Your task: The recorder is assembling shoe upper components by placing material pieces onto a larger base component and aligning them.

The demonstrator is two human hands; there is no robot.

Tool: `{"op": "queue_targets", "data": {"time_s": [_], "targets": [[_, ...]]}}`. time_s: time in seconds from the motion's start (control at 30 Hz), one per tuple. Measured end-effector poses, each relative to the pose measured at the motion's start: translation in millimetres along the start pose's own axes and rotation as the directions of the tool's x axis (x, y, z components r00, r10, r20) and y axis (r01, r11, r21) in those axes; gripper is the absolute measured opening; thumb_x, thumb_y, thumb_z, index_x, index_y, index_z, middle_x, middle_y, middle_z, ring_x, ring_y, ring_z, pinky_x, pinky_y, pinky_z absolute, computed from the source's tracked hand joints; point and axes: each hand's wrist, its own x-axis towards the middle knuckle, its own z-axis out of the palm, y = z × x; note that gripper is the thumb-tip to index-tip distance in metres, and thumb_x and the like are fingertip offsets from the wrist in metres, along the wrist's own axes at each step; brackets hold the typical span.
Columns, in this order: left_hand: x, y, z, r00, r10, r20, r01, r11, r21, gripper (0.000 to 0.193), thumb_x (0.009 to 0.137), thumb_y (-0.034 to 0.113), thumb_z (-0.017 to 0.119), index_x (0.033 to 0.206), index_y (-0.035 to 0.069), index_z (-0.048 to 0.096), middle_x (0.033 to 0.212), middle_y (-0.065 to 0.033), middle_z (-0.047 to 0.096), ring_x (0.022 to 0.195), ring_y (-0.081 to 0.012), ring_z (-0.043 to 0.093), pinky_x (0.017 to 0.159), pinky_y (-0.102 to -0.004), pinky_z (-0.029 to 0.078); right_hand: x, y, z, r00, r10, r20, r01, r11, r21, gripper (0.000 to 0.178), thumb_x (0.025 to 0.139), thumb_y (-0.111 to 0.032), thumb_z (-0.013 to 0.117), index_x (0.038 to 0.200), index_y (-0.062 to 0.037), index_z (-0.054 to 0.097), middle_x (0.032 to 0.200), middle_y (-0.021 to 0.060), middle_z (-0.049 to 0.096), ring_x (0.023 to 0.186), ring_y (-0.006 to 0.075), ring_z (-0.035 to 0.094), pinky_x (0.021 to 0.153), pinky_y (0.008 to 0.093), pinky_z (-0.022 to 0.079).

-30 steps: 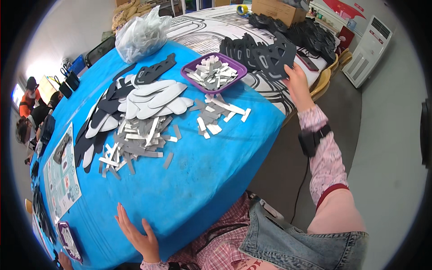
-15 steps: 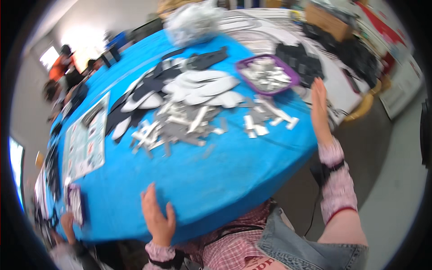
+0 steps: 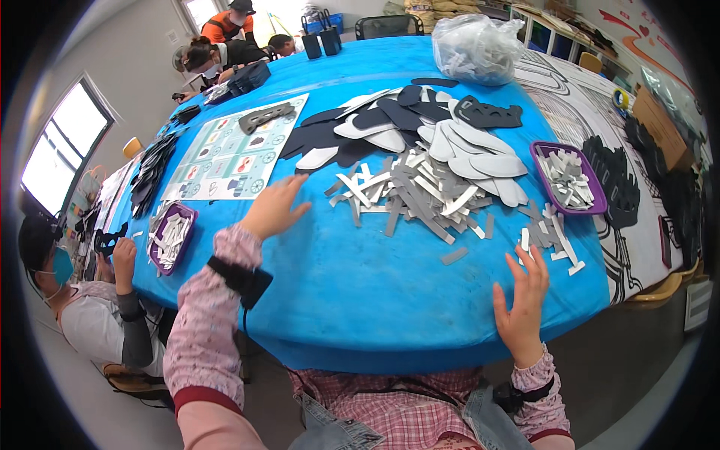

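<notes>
My left hand [image 3: 274,210] is held over the blue-covered table, empty, its fingers stretched toward the pile. My right hand [image 3: 521,300] is above the table's near right part, fingers apart with nothing in them. Beyond my hands lies a loose heap of grey and white strips [image 3: 420,187]. White oval pads [image 3: 476,154] and dark oval pads [image 3: 397,112] overlap behind it. A smaller bunch of strips [image 3: 551,229] lies just past my right fingertips. The purple basket [image 3: 602,196] at the right holds short white pieces.
A printed mat [image 3: 217,161] with a dark grey molded piece [image 3: 266,118] lies at the left. Another purple basket [image 3: 189,240] of white strips sits near a masked co-worker [image 3: 97,315] holding a black part. Black molded pieces [image 3: 615,184] and a plastic bag [image 3: 480,49] stand farther off.
The view has swung and steadied, bringing the table more square on. My left hand has moved farther in over the table, near the mat; my right hand has come from the right side to the near edge.
</notes>
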Motion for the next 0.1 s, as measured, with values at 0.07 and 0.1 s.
{"op": "queue_targets", "data": {"time_s": [0.07, 0.1], "targets": [[22, -29, 14, 0.998, -0.029, -0.058, 0.034, 0.996, 0.083, 0.055, 0.092, 0.030, 0.060, 0.139, 0.007, 0.043, 0.133, -0.0217, 0.051, 0.121, -0.0372, 0.051, 0.103, -0.0412, 0.041, 0, 1, 4, 1.000, -0.011, 0.013, 0.011, 1.000, 0.003, 0.051, 0.087, -0.017, 0.063, 0.134, -0.0022, 0.048, 0.143, 0.0161, 0.040, 0.137, 0.0380, 0.030, 0.109, 0.0506, 0.026], [37, -34, 19, 0.995, -0.080, -0.061, 0.084, 0.993, 0.081, 0.056, 0.093, 0.034, 0.059, 0.140, 0.007, 0.042, 0.136, -0.0230, 0.048, 0.123, -0.0368, 0.050, 0.104, -0.0411, 0.040, -2, 4, 2, 1.000, -0.007, 0.024, 0.008, 1.000, -0.009, 0.052, 0.087, -0.017, 0.063, 0.135, -0.0033, 0.048, 0.143, 0.0157, 0.040, 0.137, 0.0376, 0.030, 0.109, 0.0508, 0.026]]}}
